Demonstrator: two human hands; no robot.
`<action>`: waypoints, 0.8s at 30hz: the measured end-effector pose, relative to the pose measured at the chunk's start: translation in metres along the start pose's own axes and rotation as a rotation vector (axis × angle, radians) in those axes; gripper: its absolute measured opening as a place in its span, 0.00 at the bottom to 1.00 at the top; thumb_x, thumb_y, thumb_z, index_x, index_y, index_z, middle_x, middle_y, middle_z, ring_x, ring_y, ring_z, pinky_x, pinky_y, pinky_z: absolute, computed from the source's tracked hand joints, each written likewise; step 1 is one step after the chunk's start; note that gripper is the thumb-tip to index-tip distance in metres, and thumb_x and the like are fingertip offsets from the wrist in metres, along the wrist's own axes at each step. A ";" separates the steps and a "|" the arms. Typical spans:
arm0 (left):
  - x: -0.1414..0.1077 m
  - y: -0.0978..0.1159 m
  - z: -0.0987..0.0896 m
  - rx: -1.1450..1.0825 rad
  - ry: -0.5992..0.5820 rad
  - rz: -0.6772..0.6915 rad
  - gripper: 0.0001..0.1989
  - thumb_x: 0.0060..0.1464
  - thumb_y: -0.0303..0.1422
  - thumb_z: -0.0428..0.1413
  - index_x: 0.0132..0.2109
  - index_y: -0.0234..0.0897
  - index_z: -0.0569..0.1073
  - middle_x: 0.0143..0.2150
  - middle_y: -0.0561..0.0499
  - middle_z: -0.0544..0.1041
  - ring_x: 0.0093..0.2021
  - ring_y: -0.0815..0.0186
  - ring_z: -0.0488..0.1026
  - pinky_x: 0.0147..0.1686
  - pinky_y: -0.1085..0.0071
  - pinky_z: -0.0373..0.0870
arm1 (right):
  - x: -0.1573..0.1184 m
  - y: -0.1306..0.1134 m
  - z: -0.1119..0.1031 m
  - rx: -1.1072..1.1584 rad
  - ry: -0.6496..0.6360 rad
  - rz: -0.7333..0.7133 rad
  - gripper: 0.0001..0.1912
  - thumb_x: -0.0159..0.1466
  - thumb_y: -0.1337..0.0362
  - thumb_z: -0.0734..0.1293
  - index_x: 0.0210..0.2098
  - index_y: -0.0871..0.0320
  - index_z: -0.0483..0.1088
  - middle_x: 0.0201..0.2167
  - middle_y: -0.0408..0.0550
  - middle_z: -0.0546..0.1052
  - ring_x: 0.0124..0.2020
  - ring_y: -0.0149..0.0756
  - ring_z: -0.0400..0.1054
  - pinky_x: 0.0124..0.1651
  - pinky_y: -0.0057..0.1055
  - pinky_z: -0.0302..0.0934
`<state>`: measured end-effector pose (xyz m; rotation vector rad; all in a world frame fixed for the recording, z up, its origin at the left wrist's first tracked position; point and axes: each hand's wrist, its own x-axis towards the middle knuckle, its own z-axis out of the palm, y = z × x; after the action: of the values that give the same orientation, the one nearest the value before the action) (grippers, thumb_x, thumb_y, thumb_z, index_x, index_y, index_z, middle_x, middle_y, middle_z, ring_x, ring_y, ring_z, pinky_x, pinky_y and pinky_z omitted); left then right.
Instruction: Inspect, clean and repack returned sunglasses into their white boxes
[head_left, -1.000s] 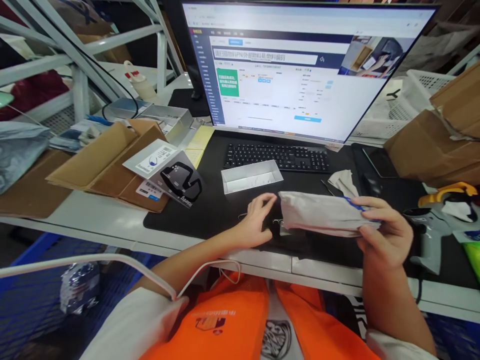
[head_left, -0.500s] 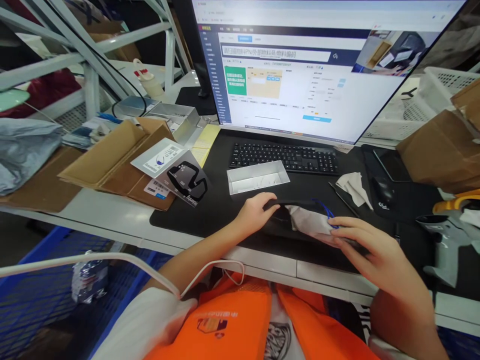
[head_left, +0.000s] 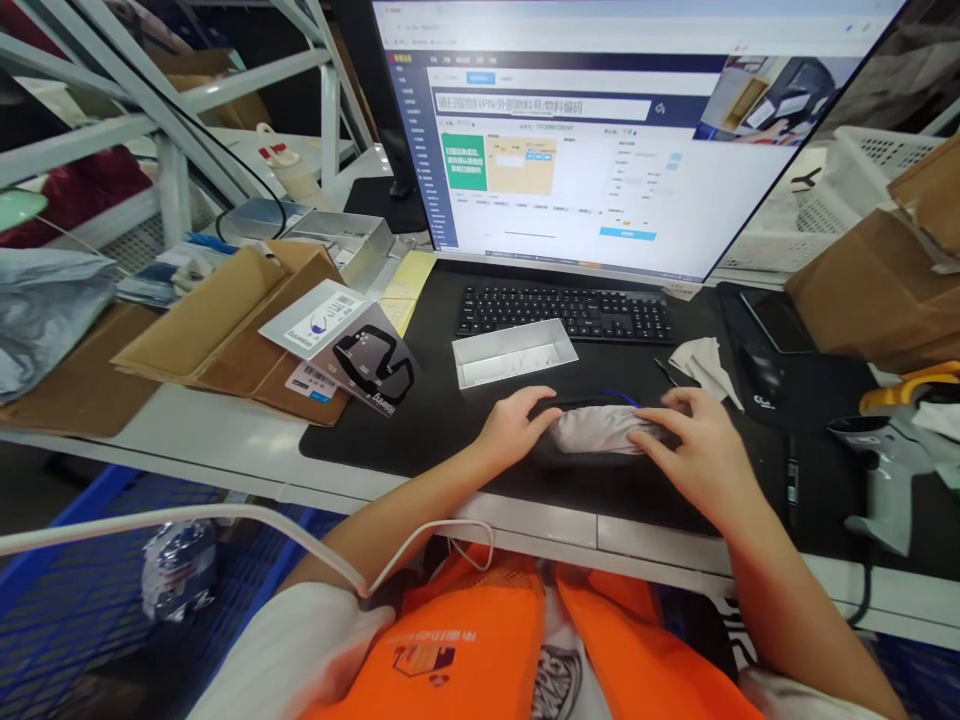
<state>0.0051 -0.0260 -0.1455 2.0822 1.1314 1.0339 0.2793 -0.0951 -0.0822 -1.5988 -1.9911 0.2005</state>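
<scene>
Two hands (head_left: 508, 432) (head_left: 703, 445) (one grey pouch (head_left: 596, 430) between)

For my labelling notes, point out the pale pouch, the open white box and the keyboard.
Pale pouch (head_left: 598, 430), head view: crumpled middle.
Open white box (head_left: 504, 345), head view: inner back wall.
Keyboard (head_left: 562, 312), head view: central keys.

Monitor (head_left: 525, 225) is lit, text and a small camera picture shown. Keyboard (head_left: 566, 315) is set below it. Mouse (head_left: 760, 370) and phone (head_left: 776, 322) are seen to the right, crumpled tissue (head_left: 705, 370) beside. Pen (head_left: 793, 485) is laid nearer the desk edge, scanner (head_left: 885, 490) to its right. Brown carton (head_left: 870, 290) is placed far right, white basket (head_left: 900, 150) behind. At left, bottle (head_left: 289, 172) (red on top) is stood near the metal rack (head_left: 255, 78); grey bag (head_left: 49, 310) is cut by frame. Wrapped packet (head_left: 178, 570) is held in blue crate (head_left: 97, 493) below.
</scene>
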 end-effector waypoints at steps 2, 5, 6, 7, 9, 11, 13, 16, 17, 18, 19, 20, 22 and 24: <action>-0.001 0.001 0.000 0.012 -0.006 0.005 0.15 0.65 0.40 0.59 0.54 0.38 0.76 0.51 0.46 0.82 0.53 0.59 0.80 0.55 0.62 0.78 | -0.002 0.001 -0.003 -0.095 -0.045 0.017 0.15 0.69 0.53 0.68 0.45 0.54 0.81 0.44 0.54 0.77 0.43 0.48 0.75 0.46 0.44 0.71; -0.003 0.001 0.002 0.024 -0.001 0.025 0.15 0.66 0.41 0.58 0.54 0.37 0.75 0.52 0.45 0.82 0.53 0.58 0.80 0.56 0.61 0.78 | -0.003 0.000 0.000 -0.076 -0.260 -0.055 0.17 0.73 0.60 0.61 0.53 0.56 0.78 0.46 0.53 0.79 0.45 0.46 0.75 0.48 0.42 0.71; -0.003 0.001 0.003 0.027 -0.001 0.028 0.16 0.66 0.41 0.57 0.54 0.37 0.75 0.52 0.45 0.82 0.52 0.58 0.80 0.55 0.61 0.78 | -0.003 -0.001 0.002 -0.074 -0.309 -0.084 0.19 0.74 0.63 0.59 0.56 0.58 0.76 0.48 0.54 0.79 0.47 0.47 0.75 0.51 0.43 0.70; -0.003 0.001 0.003 0.030 0.000 0.033 0.16 0.66 0.41 0.57 0.55 0.37 0.75 0.52 0.44 0.82 0.52 0.58 0.80 0.55 0.61 0.78 | -0.002 -0.002 0.005 -0.083 -0.348 -0.100 0.20 0.74 0.66 0.57 0.58 0.59 0.75 0.51 0.55 0.79 0.50 0.47 0.75 0.53 0.43 0.69; -0.003 0.002 0.003 0.031 -0.001 0.061 0.16 0.66 0.41 0.57 0.55 0.37 0.74 0.51 0.44 0.81 0.51 0.59 0.80 0.54 0.61 0.79 | 0.000 -0.005 0.010 -0.141 -0.400 -0.103 0.23 0.74 0.67 0.55 0.61 0.60 0.72 0.54 0.56 0.78 0.52 0.49 0.74 0.54 0.43 0.69; -0.001 0.004 0.000 0.029 -0.002 0.157 0.13 0.67 0.40 0.56 0.53 0.37 0.75 0.51 0.43 0.81 0.52 0.59 0.80 0.55 0.61 0.78 | 0.002 -0.008 0.011 -0.250 -0.429 -0.079 0.23 0.74 0.67 0.55 0.62 0.60 0.72 0.51 0.58 0.79 0.51 0.50 0.74 0.51 0.44 0.69; 0.002 0.007 -0.006 0.044 -0.020 0.301 0.10 0.67 0.37 0.56 0.49 0.37 0.77 0.53 0.42 0.80 0.55 0.58 0.78 0.57 0.59 0.76 | 0.003 -0.010 0.008 -0.334 -0.430 -0.042 0.22 0.74 0.64 0.57 0.61 0.59 0.74 0.46 0.59 0.79 0.46 0.50 0.74 0.48 0.43 0.68; 0.007 0.014 -0.019 0.115 -0.128 0.411 0.08 0.65 0.32 0.57 0.48 0.38 0.79 0.55 0.42 0.79 0.57 0.58 0.76 0.58 0.58 0.75 | 0.005 -0.007 -0.003 -0.290 -0.338 0.033 0.18 0.73 0.57 0.60 0.47 0.56 0.81 0.40 0.55 0.79 0.41 0.46 0.75 0.45 0.40 0.69; 0.008 0.017 -0.024 0.149 -0.181 0.412 0.10 0.64 0.30 0.57 0.50 0.38 0.78 0.56 0.43 0.79 0.57 0.58 0.76 0.58 0.59 0.76 | 0.006 -0.005 -0.007 -0.253 -0.262 0.044 0.17 0.73 0.56 0.62 0.43 0.55 0.81 0.41 0.54 0.79 0.41 0.46 0.75 0.45 0.40 0.70; 0.010 0.021 -0.028 0.189 -0.237 0.408 0.13 0.63 0.28 0.56 0.53 0.38 0.78 0.57 0.43 0.79 0.58 0.58 0.76 0.58 0.59 0.75 | 0.007 -0.003 -0.010 -0.220 -0.174 0.033 0.15 0.71 0.56 0.63 0.42 0.55 0.81 0.43 0.54 0.79 0.44 0.47 0.75 0.47 0.41 0.70; 0.011 0.025 -0.031 0.239 -0.293 0.408 0.17 0.60 0.26 0.56 0.56 0.37 0.76 0.59 0.43 0.78 0.59 0.58 0.75 0.58 0.59 0.75 | 0.008 -0.001 -0.012 -0.189 -0.096 -0.005 0.14 0.70 0.58 0.64 0.46 0.55 0.80 0.49 0.55 0.78 0.49 0.50 0.74 0.52 0.44 0.70; 0.012 0.030 -0.034 0.298 -0.344 0.412 0.21 0.58 0.24 0.56 0.58 0.36 0.75 0.61 0.42 0.76 0.60 0.56 0.74 0.59 0.59 0.74 | 0.009 0.002 -0.012 -0.155 -0.053 -0.071 0.16 0.68 0.62 0.64 0.52 0.56 0.77 0.56 0.56 0.75 0.57 0.53 0.71 0.58 0.48 0.68; 0.015 0.039 -0.037 0.435 -0.427 0.426 0.28 0.55 0.20 0.54 0.63 0.33 0.70 0.65 0.39 0.73 0.63 0.53 0.72 0.59 0.57 0.72 | 0.013 0.007 -0.007 -0.074 -0.111 -0.224 0.29 0.65 0.70 0.62 0.65 0.56 0.68 0.69 0.56 0.63 0.70 0.53 0.58 0.69 0.54 0.58; 0.020 0.047 -0.036 0.562 -0.484 0.443 0.31 0.54 0.18 0.52 0.65 0.31 0.66 0.66 0.38 0.71 0.64 0.51 0.71 0.56 0.57 0.72 | 0.015 0.011 0.001 -0.013 -0.260 -0.286 0.36 0.62 0.74 0.59 0.69 0.56 0.63 0.74 0.53 0.56 0.73 0.48 0.52 0.73 0.53 0.52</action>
<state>0.0031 -0.0282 -0.0830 2.9110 0.7788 0.3404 0.2866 -0.0776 -0.0829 -1.3289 -2.3969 0.2966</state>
